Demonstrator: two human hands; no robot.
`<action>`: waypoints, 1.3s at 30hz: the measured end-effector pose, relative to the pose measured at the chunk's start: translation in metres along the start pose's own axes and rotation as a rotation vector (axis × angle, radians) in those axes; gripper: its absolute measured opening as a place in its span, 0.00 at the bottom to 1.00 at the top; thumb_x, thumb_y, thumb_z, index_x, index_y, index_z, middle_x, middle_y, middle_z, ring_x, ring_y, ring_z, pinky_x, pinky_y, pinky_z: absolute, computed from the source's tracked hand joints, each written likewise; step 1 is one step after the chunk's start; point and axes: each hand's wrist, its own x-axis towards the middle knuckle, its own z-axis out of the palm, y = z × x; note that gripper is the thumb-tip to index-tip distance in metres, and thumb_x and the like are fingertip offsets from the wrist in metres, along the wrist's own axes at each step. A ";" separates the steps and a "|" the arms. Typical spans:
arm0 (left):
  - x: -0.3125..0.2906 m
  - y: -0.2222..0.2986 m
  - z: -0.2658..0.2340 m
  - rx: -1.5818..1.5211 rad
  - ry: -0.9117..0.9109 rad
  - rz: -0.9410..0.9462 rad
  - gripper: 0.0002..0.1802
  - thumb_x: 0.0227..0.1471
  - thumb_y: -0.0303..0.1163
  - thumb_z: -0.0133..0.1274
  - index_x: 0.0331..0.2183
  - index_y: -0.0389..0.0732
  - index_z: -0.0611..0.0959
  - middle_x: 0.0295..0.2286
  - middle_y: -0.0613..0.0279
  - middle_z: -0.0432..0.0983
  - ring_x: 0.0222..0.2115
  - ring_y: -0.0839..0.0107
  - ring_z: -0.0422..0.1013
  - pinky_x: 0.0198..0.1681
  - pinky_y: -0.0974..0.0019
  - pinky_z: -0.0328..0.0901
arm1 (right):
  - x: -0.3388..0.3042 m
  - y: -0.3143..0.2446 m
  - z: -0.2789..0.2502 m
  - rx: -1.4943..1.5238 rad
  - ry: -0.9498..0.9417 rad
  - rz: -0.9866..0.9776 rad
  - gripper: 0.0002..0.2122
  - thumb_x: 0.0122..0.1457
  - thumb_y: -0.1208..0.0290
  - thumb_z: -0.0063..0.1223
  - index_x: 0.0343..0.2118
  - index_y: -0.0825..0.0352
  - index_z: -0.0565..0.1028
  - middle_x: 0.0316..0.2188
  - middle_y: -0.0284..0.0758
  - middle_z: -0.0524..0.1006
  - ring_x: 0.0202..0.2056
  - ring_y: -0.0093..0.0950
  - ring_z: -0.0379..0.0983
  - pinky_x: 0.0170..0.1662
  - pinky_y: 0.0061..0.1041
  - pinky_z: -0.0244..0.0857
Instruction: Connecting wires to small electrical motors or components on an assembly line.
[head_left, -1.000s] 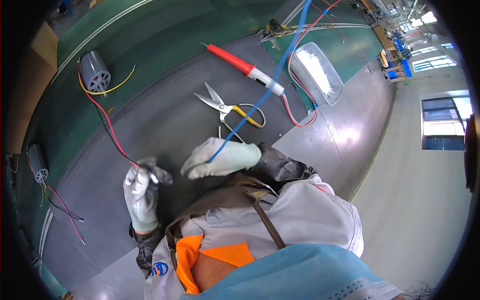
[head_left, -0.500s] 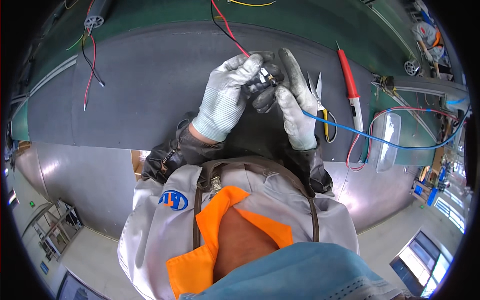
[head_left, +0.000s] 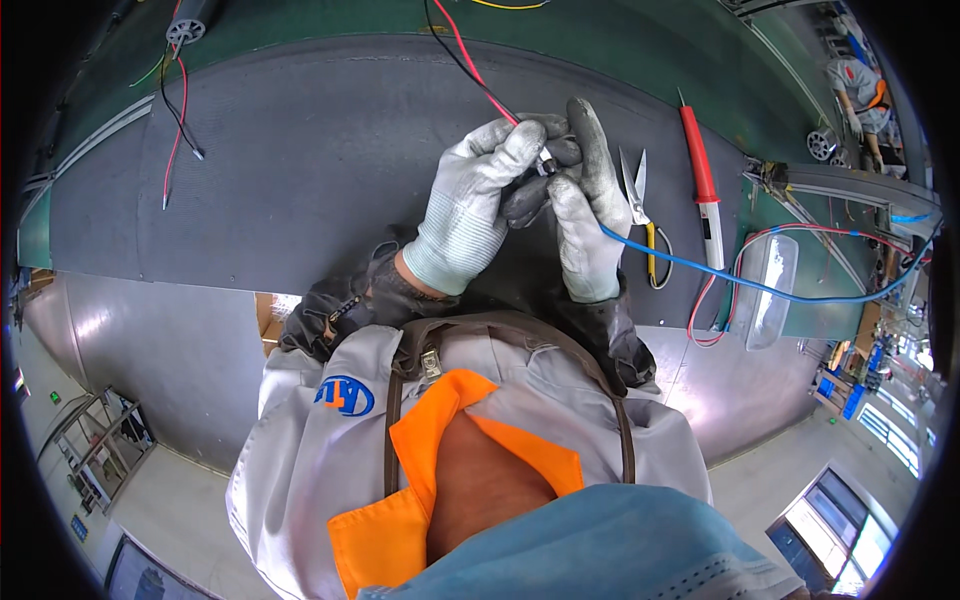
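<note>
Red wire [head_left: 464, 52] partly hidden in left hand [head_left: 480, 170].

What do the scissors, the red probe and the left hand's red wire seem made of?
Scissors: blades probably steel, from their silvery sheen; yellow handle perhaps plastic or rubber. Red probe: likely smooth moulded plastic, from its even red and white sections; thin tip may be metal. Red wire: apparently plastic insulation, smooth and evenly coloured; core hidden.

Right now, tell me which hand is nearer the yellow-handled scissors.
Right. The right hand is just left of the scissors; the left hand is farther left, beyond the right.
</note>
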 end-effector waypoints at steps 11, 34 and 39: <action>0.015 -0.025 -0.029 -0.135 -0.105 -0.012 0.19 0.68 0.37 0.44 0.53 0.36 0.77 0.45 0.59 0.78 0.36 0.76 0.72 0.39 0.70 0.66 | 0.008 -0.029 -0.056 -0.847 -0.318 0.125 0.33 0.60 0.71 0.58 0.68 0.64 0.60 0.49 0.41 0.78 0.49 0.36 0.74 0.56 0.36 0.65; 0.032 -0.023 -0.069 -0.265 -0.084 0.021 0.20 0.67 0.33 0.46 0.54 0.30 0.75 0.42 0.61 0.77 0.41 0.77 0.72 0.48 0.70 0.66 | 0.097 -0.028 -0.120 -0.532 0.130 0.267 0.20 0.57 0.74 0.63 0.54 0.71 0.77 0.41 0.36 0.82 0.39 0.21 0.76 0.43 0.22 0.72; 0.021 -0.038 -0.044 -0.116 -0.127 0.114 0.20 0.66 0.34 0.46 0.53 0.30 0.76 0.46 0.56 0.77 0.44 0.75 0.71 0.52 0.68 0.64 | 0.118 -0.023 -0.135 -0.410 -0.103 0.233 0.20 0.60 0.76 0.57 0.56 0.75 0.75 0.43 0.38 0.81 0.38 0.22 0.76 0.43 0.22 0.72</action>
